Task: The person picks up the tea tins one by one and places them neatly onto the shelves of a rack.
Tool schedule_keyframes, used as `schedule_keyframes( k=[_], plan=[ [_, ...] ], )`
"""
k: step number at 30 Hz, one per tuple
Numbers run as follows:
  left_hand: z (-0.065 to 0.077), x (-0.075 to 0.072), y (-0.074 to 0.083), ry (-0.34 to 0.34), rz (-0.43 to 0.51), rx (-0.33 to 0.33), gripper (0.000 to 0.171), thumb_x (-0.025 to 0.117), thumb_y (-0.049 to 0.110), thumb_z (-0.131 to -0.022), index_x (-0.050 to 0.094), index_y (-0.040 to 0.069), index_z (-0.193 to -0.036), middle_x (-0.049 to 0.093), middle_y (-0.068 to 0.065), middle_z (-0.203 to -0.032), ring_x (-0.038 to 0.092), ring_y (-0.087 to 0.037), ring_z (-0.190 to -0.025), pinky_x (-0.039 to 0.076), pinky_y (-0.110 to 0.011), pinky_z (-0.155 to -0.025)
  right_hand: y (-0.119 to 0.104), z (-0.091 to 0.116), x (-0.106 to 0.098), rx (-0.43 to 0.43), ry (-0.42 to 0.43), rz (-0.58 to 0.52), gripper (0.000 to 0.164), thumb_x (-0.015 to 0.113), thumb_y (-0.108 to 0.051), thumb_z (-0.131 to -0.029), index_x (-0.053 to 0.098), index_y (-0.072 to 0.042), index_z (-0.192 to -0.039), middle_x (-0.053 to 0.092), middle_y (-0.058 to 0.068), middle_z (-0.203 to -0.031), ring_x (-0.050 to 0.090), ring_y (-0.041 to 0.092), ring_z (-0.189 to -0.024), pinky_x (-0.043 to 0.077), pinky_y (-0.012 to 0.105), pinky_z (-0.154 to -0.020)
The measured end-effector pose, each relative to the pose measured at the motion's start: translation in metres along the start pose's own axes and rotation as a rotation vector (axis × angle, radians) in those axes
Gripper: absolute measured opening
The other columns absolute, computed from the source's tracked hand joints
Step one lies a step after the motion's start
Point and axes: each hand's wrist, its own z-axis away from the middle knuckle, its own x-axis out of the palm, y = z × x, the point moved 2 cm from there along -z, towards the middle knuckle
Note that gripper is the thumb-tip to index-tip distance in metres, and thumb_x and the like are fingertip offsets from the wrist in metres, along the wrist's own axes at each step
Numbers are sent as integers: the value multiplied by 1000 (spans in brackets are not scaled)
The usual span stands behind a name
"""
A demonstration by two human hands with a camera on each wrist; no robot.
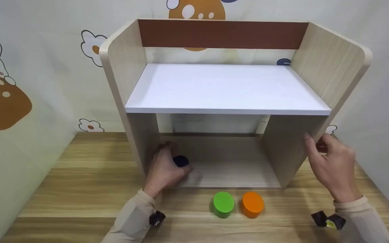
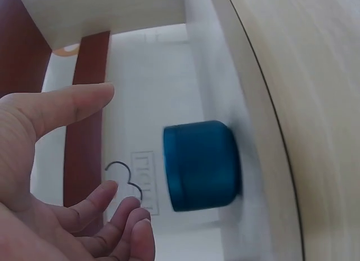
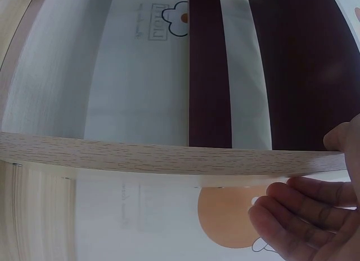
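Note:
A small two-level shelf unit (image 1: 228, 88) with pale wood sides stands on the wooden table. In its lower compartment, near the left side panel, is a blue round jar (image 2: 202, 166), whose dark top (image 1: 181, 160) shows in the head view. My left hand (image 1: 165, 167) is around this jar, thumb and fingers spread; in the left wrist view a gap lies between the fingertips (image 2: 109, 188) and the jar. On the right, my right hand (image 1: 333, 162) grips the front edge of the right side panel (image 3: 169, 154), thumb inside and fingers outside.
A green round jar (image 1: 223, 204) and an orange one (image 1: 252, 204) stand side by side on the table (image 1: 89, 202), in front of the shelf unit. Brown boards cross the unit's back, the upper one (image 1: 221, 33) above the white shelf. A patterned wall covering (image 1: 56, 81) hangs behind.

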Motion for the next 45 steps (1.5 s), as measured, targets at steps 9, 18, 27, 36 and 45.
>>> schedule_keyframes(
  k=[9, 18, 27, 36, 45],
  plan=[
    [11, 5, 21, -13, 18, 81, 75, 91, 24, -66, 57, -4, -127, 61, -20, -116, 60, -36, -106, 50, -51, -93, -1, 0, 0, 13, -15, 1, 31, 65, -24, -97, 72, 7, -96, 73, 22, -87, 44, -27, -73, 37, -1, -65],
    [23, 21, 34, -118, 94, 137, 65, 92, 31, -67, 61, 4, -116, 62, -11, -110, 59, -31, -103, 50, -48, -88, -2, -1, 0, 22, -22, 11, 31, 65, -25, -97, 72, 6, -97, 73, 21, -87, 45, -24, -72, 37, -1, -64],
    [33, 38, 41, -247, 225, 149, 66, 93, 38, -68, 61, 8, -117, 58, -4, -105, 56, -29, -97, 47, -37, -82, 0, 0, 1, -13, 1, 1, 29, 66, -21, -96, 71, 7, -94, 74, 21, -85, 45, -28, -73, 36, -1, -66],
    [42, 55, 42, -334, 249, 135, 63, 94, 35, -67, 62, 10, -116, 60, -6, -105, 57, -28, -99, 47, -34, -85, -2, 0, 1, 6, -25, 8, 33, 64, -23, -98, 71, 9, -101, 73, 25, -91, 71, 42, -73, 33, -3, -67],
    [49, 66, 41, -379, 264, 154, 62, 93, 34, -68, 60, 10, -115, 57, -3, -105, 55, -23, -98, 46, -32, -88, -3, -1, 1, 8, -25, 10, 32, 64, -23, -99, 70, 9, -102, 73, 26, -91, 71, 42, -74, 33, -3, -66]
  ],
)
